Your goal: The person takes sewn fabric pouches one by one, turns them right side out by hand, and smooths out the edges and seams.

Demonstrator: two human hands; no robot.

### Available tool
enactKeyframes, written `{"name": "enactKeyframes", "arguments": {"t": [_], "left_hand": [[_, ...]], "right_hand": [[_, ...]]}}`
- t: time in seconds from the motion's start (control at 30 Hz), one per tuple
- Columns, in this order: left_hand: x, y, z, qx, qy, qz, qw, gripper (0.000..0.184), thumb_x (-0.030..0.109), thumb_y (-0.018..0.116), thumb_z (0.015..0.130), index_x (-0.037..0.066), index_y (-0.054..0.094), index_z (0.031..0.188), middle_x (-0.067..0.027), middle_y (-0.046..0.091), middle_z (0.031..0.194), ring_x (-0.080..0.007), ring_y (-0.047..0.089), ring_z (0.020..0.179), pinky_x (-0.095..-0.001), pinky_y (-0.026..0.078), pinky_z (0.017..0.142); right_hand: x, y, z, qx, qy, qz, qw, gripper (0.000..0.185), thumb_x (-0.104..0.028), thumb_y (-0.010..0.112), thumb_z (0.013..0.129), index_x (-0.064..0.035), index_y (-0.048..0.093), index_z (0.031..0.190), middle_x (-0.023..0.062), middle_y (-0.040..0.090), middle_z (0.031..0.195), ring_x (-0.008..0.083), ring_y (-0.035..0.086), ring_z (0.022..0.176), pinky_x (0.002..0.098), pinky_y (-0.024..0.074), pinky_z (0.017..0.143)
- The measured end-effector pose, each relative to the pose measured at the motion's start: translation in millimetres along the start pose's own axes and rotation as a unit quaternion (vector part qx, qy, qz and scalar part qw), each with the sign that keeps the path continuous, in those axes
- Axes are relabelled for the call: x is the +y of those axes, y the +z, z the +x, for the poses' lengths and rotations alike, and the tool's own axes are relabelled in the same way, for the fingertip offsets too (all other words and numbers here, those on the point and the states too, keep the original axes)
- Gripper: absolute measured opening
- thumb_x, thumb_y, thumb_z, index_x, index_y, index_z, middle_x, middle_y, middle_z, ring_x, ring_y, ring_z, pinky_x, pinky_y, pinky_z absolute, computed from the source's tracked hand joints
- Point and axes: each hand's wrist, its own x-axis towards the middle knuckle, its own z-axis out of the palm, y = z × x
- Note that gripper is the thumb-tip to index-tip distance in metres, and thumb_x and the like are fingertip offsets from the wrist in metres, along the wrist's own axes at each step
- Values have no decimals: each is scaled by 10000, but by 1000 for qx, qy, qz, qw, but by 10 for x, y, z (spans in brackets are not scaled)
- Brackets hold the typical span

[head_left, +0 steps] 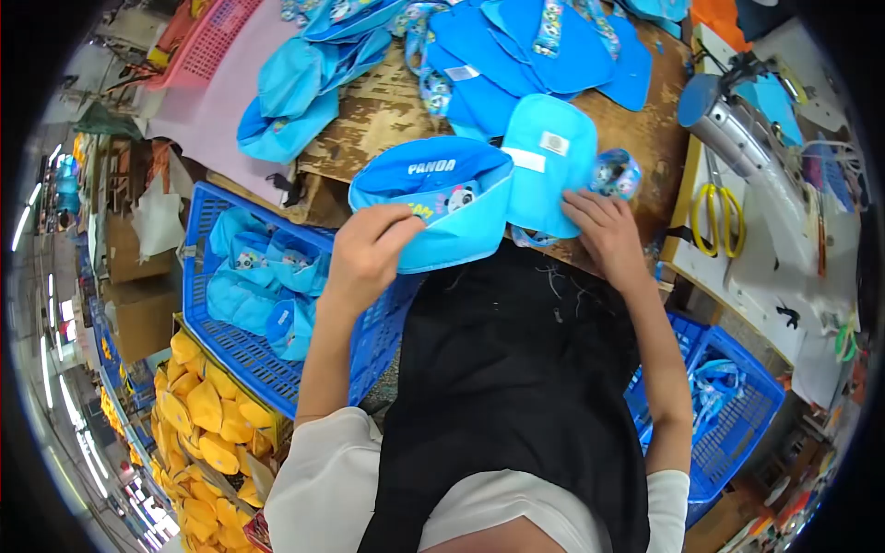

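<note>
My left hand [361, 253] pinches the near rim of a blue fabric pouch [461, 230], which gapes open. White "PANDA" lettering and a panda print show on it. Joined to or lying against its right side is a light blue flap [550, 189] with white labels; I cannot tell which. The fingers of my right hand [606, 230] are closed over the flap's right edge, thumb mostly hidden. Just beyond them a panda-print strap [616, 173] curls in a loop.
Flat blue panels [516, 55] and more blue fabric pieces [300, 83] pile up on the worn wooden table [369, 120]. Left stands a blue basket [198, 267] of blue pieces, above yellow pieces [207, 405]. Right are yellow-handled scissors [717, 217], a machine arm [733, 129] and another basket [737, 442].
</note>
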Motion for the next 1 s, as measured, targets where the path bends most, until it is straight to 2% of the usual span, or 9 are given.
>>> {"name": "enactKeyframes", "arguments": {"t": [0.13, 0.2, 0.27, 0.37, 0.53, 0.6, 0.77, 0.87, 1.0], "left_hand": [[63, -64, -38, -12, 32, 16, 999, 220, 27, 677, 793, 59, 689, 1010, -58, 665, 1028, -238, 619, 823, -341, 493, 759], [120, -94, -57, -29, 52, 16, 998, 202, 36, 677, 792, 67, 686, 992, -47, 666, 1012, -220, 614, 816, -331, 484, 755], [162, -89, -72, -37, 60, 14, 997, 198, 38, 681, 790, 72, 685, 985, -44, 665, 1007, -213, 610, 811, -326, 478, 753], [244, -46, -68, -49, 88, 7, 995, 184, 43, 691, 784, 88, 680, 962, -35, 663, 992, -193, 598, 794, -311, 462, 747], [517, 16, -1, -126, 54, -142, 980, 177, 45, 702, 779, 102, 676, 944, -29, 659, 989, -188, 587, 786, -305, 446, 736], [627, 46, 33, -143, 84, -154, 974, 175, 45, 704, 779, 108, 677, 940, -29, 660, 991, -189, 587, 787, -307, 445, 735], [764, 95, 244, -124, 160, -175, 964, 166, 42, 706, 783, 120, 676, 928, -30, 663, 1005, -196, 590, 795, -313, 443, 737], [777, 103, 464, -10, 166, -188, 968, 147, 34, 699, 798, 105, 672, 923, -38, 663, 1033, -204, 592, 806, -323, 447, 747], [836, 115, 781, -68, 125, -162, 977, 122, 30, 693, 811, 78, 663, 919, -55, 660, 1080, -221, 595, 833, -332, 454, 760]], "right_hand": [[104, -101, 68, -16, 18, 28, 999, 230, -113, 659, 870, -82, 630, 1096, 60, 653, 1119, 263, 612, 967, 360, 482, 851], [56, -223, 137, 104, 122, 30, 987, 168, -117, 677, 894, -53, 621, 1039, 87, 646, 941, 262, 600, 776, 333, 488, 695], [-100, -498, 304, 143, 246, 118, 951, 163, -177, 681, 928, -33, 627, 984, 98, 625, 800, 240, 557, 650, 335, 469, 625], [-115, -671, 470, 215, 267, 199, 918, 196, -222, 688, 936, -30, 649, 944, 94, 615, 735, 217, 526, 616, 326, 455, 611], [-259, -1007, 873, 294, 206, 28, 933, 182, -227, 705, 930, -49, 680, 957, 86, 643, 779, 227, 520, 583, 303, 444, 560], [-280, -1124, 1044, 467, 62, -21, 882, 145, -152, 640, 988, -16, 686, 970, 7, 567, 651, 101, 414, 572, 238, 371, 532], [-590, -1097, 959, 445, -108, 53, 888, 33, -45, 691, 897, -19, 687, 918, 48, 661, 824, 155, 479, 607, 254, 423, 583], [-520, -643, 513, 151, -33, 244, 957, 34, -23, 683, 876, -16, 650, 872, 70, 646, 845, 198, 522, 666, 294, 446, 654], [-509, -533, 116, 138, 60, 404, 902, 97, -93, 705, 902, -6, 662, 909, 81, 659, 850, 223, 548, 675, 313, 455, 643]]}}
